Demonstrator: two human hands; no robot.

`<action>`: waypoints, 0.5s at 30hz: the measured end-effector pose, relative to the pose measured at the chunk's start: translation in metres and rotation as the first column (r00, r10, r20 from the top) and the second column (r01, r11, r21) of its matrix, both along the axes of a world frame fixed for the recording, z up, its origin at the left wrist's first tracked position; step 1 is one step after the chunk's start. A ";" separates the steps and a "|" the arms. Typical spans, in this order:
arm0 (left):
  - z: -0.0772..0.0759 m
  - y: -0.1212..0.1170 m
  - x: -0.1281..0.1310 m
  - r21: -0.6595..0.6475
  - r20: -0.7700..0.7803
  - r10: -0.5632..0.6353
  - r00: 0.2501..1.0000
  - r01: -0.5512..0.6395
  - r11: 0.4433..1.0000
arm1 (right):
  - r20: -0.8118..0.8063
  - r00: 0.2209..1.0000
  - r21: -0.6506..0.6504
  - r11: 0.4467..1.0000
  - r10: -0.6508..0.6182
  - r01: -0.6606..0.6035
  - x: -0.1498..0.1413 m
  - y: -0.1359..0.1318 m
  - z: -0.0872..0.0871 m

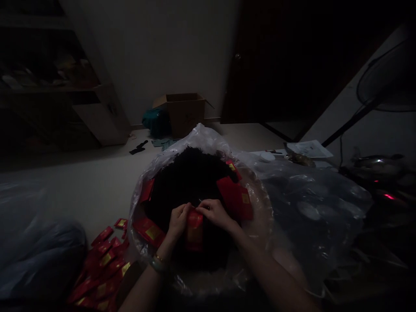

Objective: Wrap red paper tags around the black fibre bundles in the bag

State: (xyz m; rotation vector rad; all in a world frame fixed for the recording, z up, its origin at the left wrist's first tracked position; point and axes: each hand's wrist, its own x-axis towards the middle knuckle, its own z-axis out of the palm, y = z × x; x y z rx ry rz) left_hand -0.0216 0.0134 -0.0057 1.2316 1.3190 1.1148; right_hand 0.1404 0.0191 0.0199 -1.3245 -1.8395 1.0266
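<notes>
My left hand (178, 222) pinches the top left corner of a red packet (194, 229) with a gold label. At the packet's other top corner, my right hand (215, 212) has its fingers closed on the edge. The packet hangs upright over a heap of dark, loose leaf-like material (188, 177). This heap fills a round container lined with a clear plastic bag (138, 203). Inside the rim lie more red packets, one on the left (148, 230) and a larger group on the right (235, 197). A thin, pale object shows near my right fingertips, too small to name.
A pile of red packets (105, 264) lies on the floor at lower left, beside a dark bundle (42, 260). Clear plastic sheeting (318, 203) spreads to the right. Behind stand an open cardboard box (187, 115) and a teal bag (156, 121). A fan (386, 82) is at right.
</notes>
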 end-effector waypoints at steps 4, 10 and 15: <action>-0.006 0.003 -0.003 -0.178 0.263 0.038 0.964 0.010 0.984 | -0.238 0.953 -0.192 0.971 -0.189 0.145 0.006 0.009 -0.003; -0.017 0.005 -0.002 -0.308 0.331 -0.065 0.942 0.173 0.936 | -0.709 0.680 -0.309 0.949 -0.186 -0.062 -0.011 0.015 0.005; -0.016 0.005 0.002 -0.329 0.253 -0.171 0.952 0.251 0.911 | -0.447 0.854 -0.052 0.960 -0.268 0.274 0.015 0.030 -0.007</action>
